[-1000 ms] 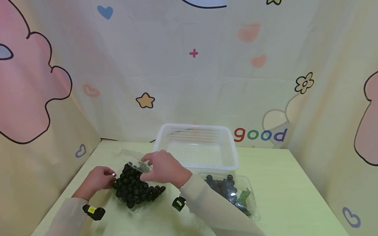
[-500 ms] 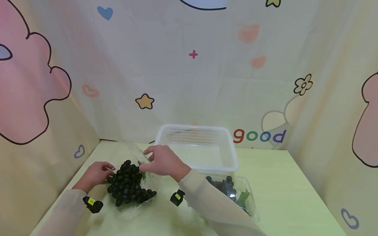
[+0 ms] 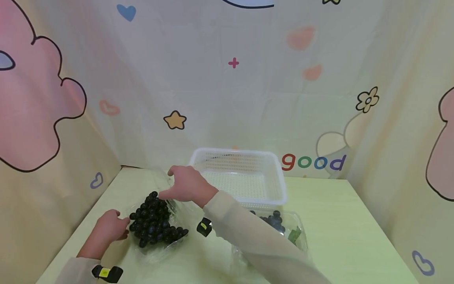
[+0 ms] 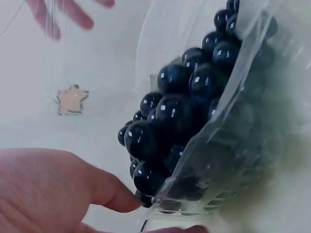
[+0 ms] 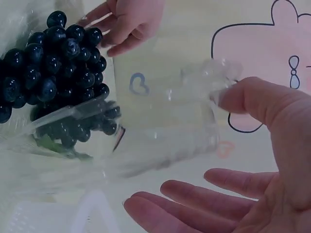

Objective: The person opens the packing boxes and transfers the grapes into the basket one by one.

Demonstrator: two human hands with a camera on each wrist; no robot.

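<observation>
A bunch of dark grapes (image 3: 150,221) lies in a clear plastic clamshell box (image 4: 221,119) on the left of the table. Its hinged lid (image 5: 163,138) is raised on the far side. My left hand (image 3: 108,229) is at the box's left edge, holding the rim between thumb and fingers. The thumb tip also reaches a grape. My right hand (image 3: 188,184) is at the raised lid, its thumb touching the lid's edge. In the right wrist view its fingers stretch out nearly straight. Some green stem or leaf (image 5: 53,144) shows through the plastic.
A white perforated basket (image 3: 280,179) stands at the back centre. In front of it lies a second clear box (image 3: 299,225) with dark grapes and a green leaf, partly covered by my right sleeve (image 3: 244,236). A printed curtain (image 3: 227,98) hangs around the table.
The box of grapes has shifted slightly left, and its lid now stands higher. My left hand has moved down along the box's left side. My right hand has risen and moved left.
</observation>
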